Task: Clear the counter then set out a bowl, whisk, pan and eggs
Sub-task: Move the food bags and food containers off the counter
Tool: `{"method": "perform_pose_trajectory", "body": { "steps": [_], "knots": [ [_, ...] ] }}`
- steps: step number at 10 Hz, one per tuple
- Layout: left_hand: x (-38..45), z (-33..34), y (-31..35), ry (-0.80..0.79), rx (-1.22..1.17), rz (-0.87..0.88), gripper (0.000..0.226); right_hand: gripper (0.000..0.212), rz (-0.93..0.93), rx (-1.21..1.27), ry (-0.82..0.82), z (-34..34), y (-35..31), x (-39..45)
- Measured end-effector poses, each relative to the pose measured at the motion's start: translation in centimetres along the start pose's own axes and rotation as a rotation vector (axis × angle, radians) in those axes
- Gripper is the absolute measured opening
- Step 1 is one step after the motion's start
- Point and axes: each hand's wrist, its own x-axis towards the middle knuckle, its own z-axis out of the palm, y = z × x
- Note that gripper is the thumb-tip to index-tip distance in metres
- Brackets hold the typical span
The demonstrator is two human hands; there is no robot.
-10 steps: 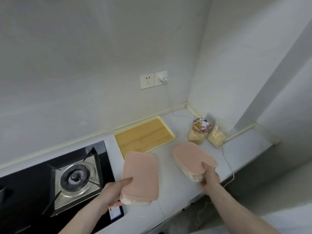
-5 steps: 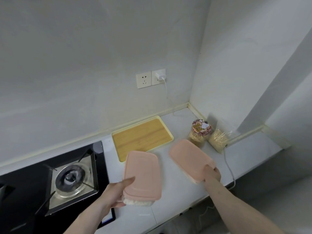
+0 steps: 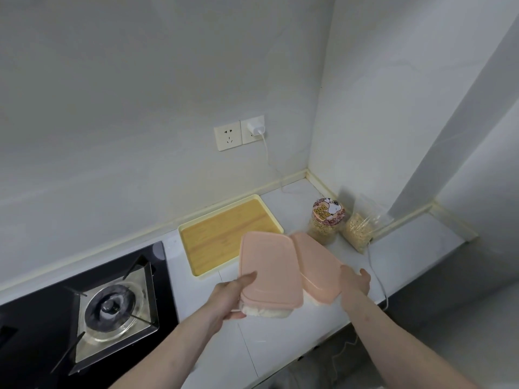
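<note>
Two pink-lidded food boxes are held above the white counter (image 3: 286,341). My left hand (image 3: 230,297) grips the left box (image 3: 266,270) by its near left corner, thumb on the lid. My right hand (image 3: 355,284) grips the right box (image 3: 317,265) at its near right end. The left box overlaps the right one's left edge; they touch or nearly touch. White contents show under both lids. No bowl, whisk, pan or eggs are in view.
A yellow tray with a wooden base (image 3: 224,234) lies against the back wall. A gas hob (image 3: 84,310) fills the left. A lidded jar (image 3: 325,220) and a clear bag of grains (image 3: 361,230) stand in the right corner. A white charger cable (image 3: 376,276) trails over the counter edge.
Both hands have brought the two boxes together over the counter; before, they were held apart. The left box has shifted right and further from me, over the tray's corner.
</note>
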Motion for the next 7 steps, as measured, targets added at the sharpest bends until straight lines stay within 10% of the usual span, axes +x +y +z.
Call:
{"method": "perform_pose_trajectory", "body": {
  "steps": [5,7],
  "knots": [
    [5.3,10.8,3.0,-0.11,-0.142,-0.067,0.062,0.02,-0.039,-0.019,-0.166,-0.5,-3.9,1.8],
    [4.6,12.7,3.3,-0.238,0.055,-0.066,0.069,0.032,-0.112,-0.214,-0.109,0.0,-4.6,1.5]
  ]
}}
